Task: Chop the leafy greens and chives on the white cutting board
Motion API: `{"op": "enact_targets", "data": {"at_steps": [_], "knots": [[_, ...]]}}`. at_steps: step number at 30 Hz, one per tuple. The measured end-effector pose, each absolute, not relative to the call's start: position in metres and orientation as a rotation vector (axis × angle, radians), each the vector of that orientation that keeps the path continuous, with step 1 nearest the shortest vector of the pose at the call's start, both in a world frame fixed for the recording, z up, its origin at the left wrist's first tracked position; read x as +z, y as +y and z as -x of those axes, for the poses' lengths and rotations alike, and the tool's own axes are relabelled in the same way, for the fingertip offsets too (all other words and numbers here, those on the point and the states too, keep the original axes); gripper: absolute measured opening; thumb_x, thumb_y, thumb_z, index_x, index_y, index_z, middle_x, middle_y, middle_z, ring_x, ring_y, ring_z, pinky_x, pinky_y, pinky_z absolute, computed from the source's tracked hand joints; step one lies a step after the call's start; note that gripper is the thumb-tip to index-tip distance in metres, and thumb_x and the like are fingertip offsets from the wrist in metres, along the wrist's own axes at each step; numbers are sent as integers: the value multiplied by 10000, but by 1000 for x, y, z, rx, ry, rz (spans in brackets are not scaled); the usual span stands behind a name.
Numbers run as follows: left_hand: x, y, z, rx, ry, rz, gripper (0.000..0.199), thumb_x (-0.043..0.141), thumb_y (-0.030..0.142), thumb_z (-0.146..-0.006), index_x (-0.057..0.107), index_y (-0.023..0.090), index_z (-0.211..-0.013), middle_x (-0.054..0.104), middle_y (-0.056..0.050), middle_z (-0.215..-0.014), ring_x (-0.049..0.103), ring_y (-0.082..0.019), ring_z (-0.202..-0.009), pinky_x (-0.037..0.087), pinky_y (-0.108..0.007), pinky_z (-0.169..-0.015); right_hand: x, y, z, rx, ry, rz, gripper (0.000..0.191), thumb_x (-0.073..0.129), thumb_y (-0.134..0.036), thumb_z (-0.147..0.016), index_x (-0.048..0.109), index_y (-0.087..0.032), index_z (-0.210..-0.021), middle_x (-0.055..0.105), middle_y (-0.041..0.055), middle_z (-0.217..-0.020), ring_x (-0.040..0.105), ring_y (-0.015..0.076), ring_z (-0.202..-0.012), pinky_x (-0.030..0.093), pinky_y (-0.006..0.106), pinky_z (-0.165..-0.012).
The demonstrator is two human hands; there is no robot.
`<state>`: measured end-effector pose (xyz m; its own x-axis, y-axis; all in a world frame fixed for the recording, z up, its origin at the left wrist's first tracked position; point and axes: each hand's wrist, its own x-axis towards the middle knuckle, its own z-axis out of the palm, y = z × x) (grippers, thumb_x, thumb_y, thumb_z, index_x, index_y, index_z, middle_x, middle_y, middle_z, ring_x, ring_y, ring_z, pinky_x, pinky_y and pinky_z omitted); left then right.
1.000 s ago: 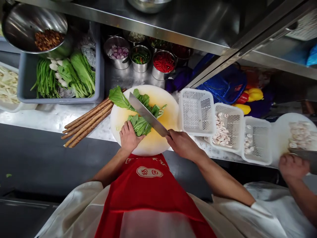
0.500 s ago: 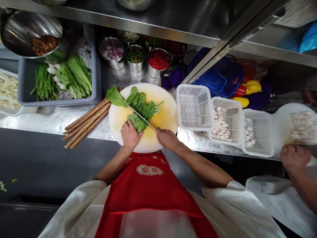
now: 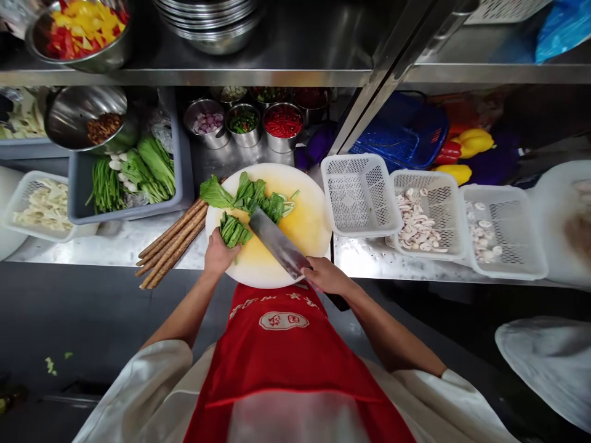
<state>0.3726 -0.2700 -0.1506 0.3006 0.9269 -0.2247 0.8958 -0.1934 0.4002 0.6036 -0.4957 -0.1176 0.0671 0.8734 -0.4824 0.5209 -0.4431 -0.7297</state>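
Note:
My right hand (image 3: 327, 275) grips a cleaver (image 3: 279, 243) by its handle. The broad blade lies tilted over the round white cutting board (image 3: 295, 264), its tip close to the leafy greens. My left hand (image 3: 220, 253) is closed around a bunch of cut greens (image 3: 234, 230) at the left side of the board. More leafy greens (image 3: 249, 194) lie across the far half of the board, with pale stems at their right end. The left fingers are partly hidden by the leaves.
Long brown roots (image 3: 173, 249) lie left of the board. A grey bin (image 3: 184, 178) of vegetables stands behind them. White baskets (image 3: 360, 231), two with sliced mushrooms, line the right side. Steel cups (image 3: 280, 143) stand at the back under a shelf edge (image 3: 258, 78). A co-worker's white sleeve (image 3: 545, 363) shows at right.
My left hand has moved left with a bunch of greens, away from the rest. The cleaver has turned from edge-on to show its flat side. The view has shifted.

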Motion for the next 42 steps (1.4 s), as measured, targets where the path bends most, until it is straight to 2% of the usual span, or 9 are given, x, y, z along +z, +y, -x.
{"op": "enact_targets", "data": {"at_steps": [3,6,11,17,24,29,33,38,42], "knots": [[-157,-275,-373,247,1542,-2076,826,729,424,-746,368,142,-1434,564,-177,-1337,545,-306,-1283,469,-421,-1061,-138,-514,-604,1531,-1122,1750,184,436,-273,-945,480,-211,-778,545,-63,-546,523,114,-437,419,225,-524],[-159,-284,-374,283,1586,-2197,838,732,504,-741,426,134,-1428,544,-205,-1360,490,-361,-1332,407,-501,-1113,-159,-517,-599,1598,-981,1625,179,465,-317,-926,453,-220,-776,537,-73,-561,515,106,-422,382,207,-460],[-164,-293,-376,310,1721,-2314,886,790,567,-691,478,144,-1404,276,-263,-1590,233,-445,-1496,271,-607,-1177,-170,-502,-580,1607,-943,1538,184,463,-312,-906,451,-224,-745,519,-74,-511,494,103,-415,360,201,-447],[-179,-304,-376,490,1584,-2114,971,757,484,-748,265,155,-1517,464,-221,-1455,436,-341,-1406,392,-523,-1146,-166,-476,-555,1649,-996,1451,114,465,-245,-857,471,-227,-744,548,-66,-544,521,114,-438,360,206,-445],[-158,-316,-395,561,1515,-2197,890,726,472,-781,292,171,-1497,496,-195,-1394,478,-342,-1365,431,-519,-1134,-148,-477,-573,1674,-966,1381,184,537,-225,-819,485,-212,-643,548,-56,-470,513,118,-408,347,204,-423],[-103,-303,-488,584,1135,-2443,945,754,474,-766,272,152,-1513,418,-203,-1492,376,-347,-1442,326,-504,-1214,-129,-507,-596,1478,-698,1334,113,509,-267,-848,491,-214,-750,548,-75,-487,510,102,-402,385,195,-430],[-80,-291,-609,396,646,-2577,933,771,470,-752,318,175,-1511,427,-163,-1516,377,-318,-1447,317,-462,-1215,-122,-518,-623,1235,-313,1281,135,571,-321,-784,489,-216,-761,540,-79,-511,489,101,-380,412,213,-398],[-111,-277,-752,-101,203,-2511,990,794,511,-689,391,89,-1489,505,-196,-1467,477,-343,-1372,373,-446,-1158,-121,-506,-679,1013,74,1222,199,637,-278,-632,471,-221,-725,532,-76,-510,469,96,-374,413,219,-360],[-149,-260,-815,-422,26,-2493,1136,812,535,-631,304,107,-1553,408,-211,-1560,421,-344,-1431,362,-450,-1168,-132,-487,-717,961,219,1092,191,629,-247,-595,459,-216,-676,529,-61,-514,452,86,-386,409,218,-360]]}}
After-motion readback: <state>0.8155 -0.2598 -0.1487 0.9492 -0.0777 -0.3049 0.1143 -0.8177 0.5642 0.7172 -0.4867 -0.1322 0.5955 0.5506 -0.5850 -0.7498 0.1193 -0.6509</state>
